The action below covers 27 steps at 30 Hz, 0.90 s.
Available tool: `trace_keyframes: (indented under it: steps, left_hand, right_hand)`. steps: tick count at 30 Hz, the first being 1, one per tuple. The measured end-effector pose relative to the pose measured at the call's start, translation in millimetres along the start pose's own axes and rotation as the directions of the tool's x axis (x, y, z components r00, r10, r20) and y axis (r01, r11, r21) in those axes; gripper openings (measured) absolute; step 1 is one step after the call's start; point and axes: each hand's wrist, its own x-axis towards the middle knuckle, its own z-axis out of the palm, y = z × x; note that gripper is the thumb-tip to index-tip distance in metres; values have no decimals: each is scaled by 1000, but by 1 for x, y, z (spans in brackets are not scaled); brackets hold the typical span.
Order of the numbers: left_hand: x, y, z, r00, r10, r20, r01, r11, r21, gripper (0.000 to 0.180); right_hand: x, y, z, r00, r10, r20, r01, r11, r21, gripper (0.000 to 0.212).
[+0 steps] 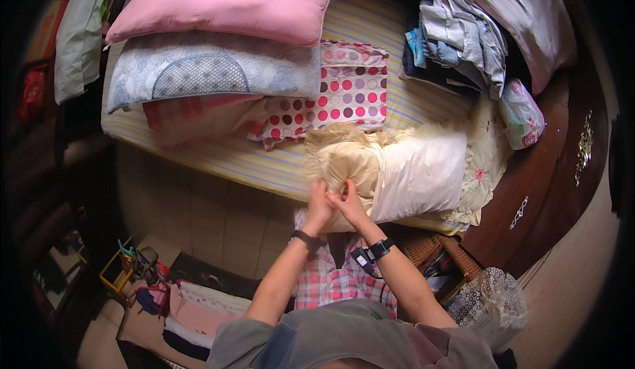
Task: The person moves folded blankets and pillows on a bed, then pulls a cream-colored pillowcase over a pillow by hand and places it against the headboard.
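Observation:
A white pillow (423, 174) lies across the near edge of the bed, its left end inside a cream pillowcase (360, 161) with a ruffled border. The cloth bunches up at this left end. My left hand (319, 205) is closed on the gathered cloth, slightly blurred. Close beside it, my right hand (348, 204) pinches the same pillowcase with its fingertips. The two hands nearly touch. Beneath the pillow's right end, a floral ruffled cloth (486, 180) spreads out. What lies inside the bunched fabric is hidden.
A pink pillow (225, 5) and a blue patterned pillow (278, 65) are stacked at the far left, over polka-dot fabric (350, 94). Folded clothes (460, 32) and a plastic bag (522, 114) sit to the right. A wicker piece (463, 260) stands near my right arm.

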Motion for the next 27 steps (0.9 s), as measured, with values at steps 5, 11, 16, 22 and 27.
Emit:
trace_keyframes:
  steps: [5,11,16,22,27]
  left_hand:
    - [-40,74,7,982,149,118,-144,988,-51,29]
    - [10,47,1,808,-232,542,574,520,-633,11]
    - [46,23,37,943,-127,307,155,986,-69,13]
    - [64,50,64,979,16,202,-48,987,153,22]
    - [51,76,62,987,-65,144,73,996,-53,24]
  right_hand:
    - [-11,-37,-41,971,29,-238,-84,971,-223,87]
    - [-10,-16,-110,995,-101,-26,96,986,-139,55]
    - [-33,-58,-150,983,44,180,-44,999,-8,46]
    - [-35,-72,-182,966,53,252,-42,998,-48,47]
    - [-46,-73,-204,965,13,263,-6,1000,-28,52]
